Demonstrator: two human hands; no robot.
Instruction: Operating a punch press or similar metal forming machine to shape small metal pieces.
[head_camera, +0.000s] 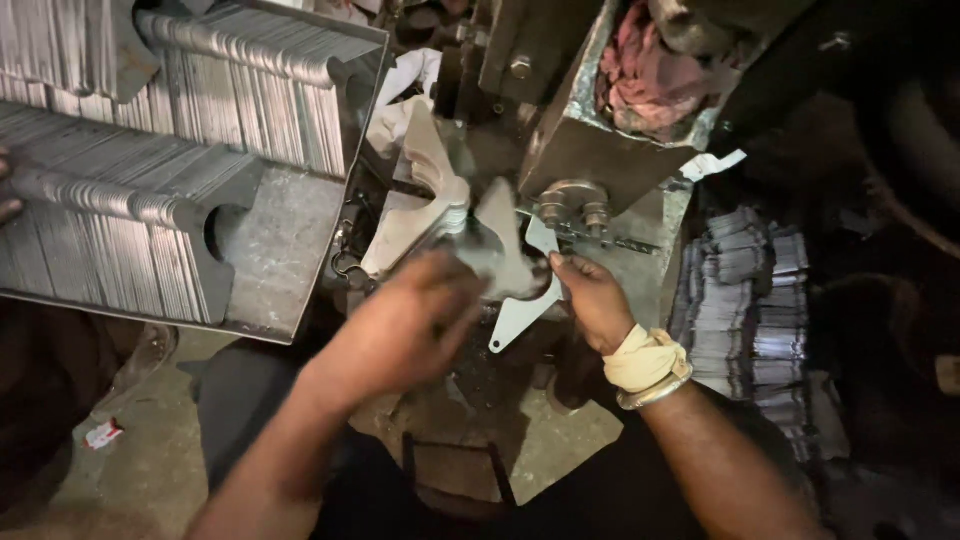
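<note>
**One blank at the press, long rows on one side, a heap on the other**

Largest in view, filling the upper left of the frame, is a steel tray (285, 250) packed with long rows of thin stamped plates (110, 195) standing on edge; it looks nearly full, with only a bare strip along its right side. At the upper centre sits the press (580, 140), its open housing stuffed with a pink rag (640, 75). Along the right edge of the frame lies a dark heap of stacked flat pieces (745, 290), so a good many pieces sit on both sides of the machine, though which pile is finished I cannot tell.

At the centre, just below the press head, the right hand (595, 300), its wrist wrapped in cloth with a bangle, pinches a pale curved metal blank (525, 310) at its upper edge. The left hand (410, 325) is blurred and curled over a second grey piece (500, 245) beside the blank; its grip appears closed, but the blur leaves that uncertain.

Smallest, a scrap of red-and-white wrapper (103, 433) lies on the floor at lower left.
</note>
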